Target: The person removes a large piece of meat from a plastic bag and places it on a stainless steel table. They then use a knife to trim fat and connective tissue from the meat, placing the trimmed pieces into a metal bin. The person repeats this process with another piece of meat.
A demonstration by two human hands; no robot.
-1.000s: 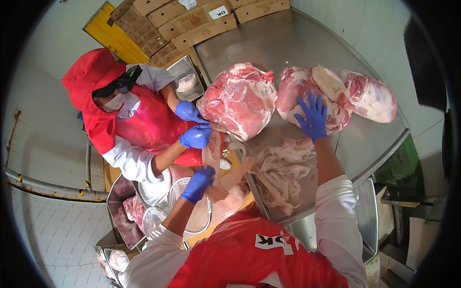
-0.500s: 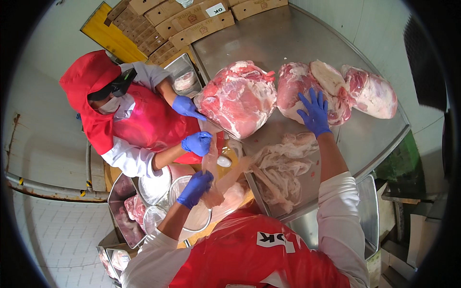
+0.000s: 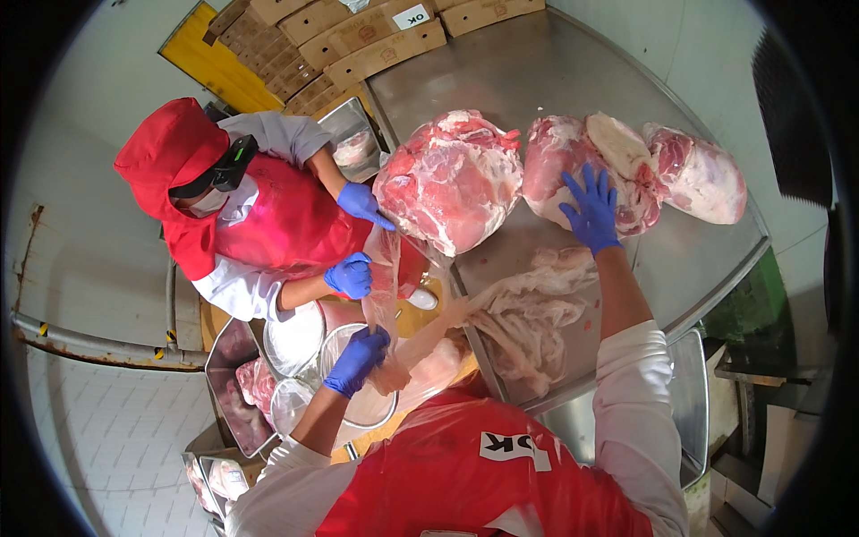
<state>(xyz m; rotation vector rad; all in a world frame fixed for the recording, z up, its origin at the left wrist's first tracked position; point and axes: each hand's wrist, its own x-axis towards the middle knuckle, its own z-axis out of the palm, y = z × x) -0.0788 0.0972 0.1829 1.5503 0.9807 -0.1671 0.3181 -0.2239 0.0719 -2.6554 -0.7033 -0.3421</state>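
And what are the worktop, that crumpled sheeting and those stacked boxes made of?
The worktop looks like metal, probably stainless steel: grey with a dull sheen. The crumpled sheeting seems thin plastic film, being translucent and wrinkled. The stacked boxes look like cardboard: matt, plain brown.

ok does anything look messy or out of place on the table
The plastic film looks untidy: it lies crumpled on the metal table and trails over the edge toward the wearer's left hand. Small red specks lie beside it.

Meat (image 3: 549, 161), plastic (image 3: 535, 309) on metal table (image 3: 465, 67)
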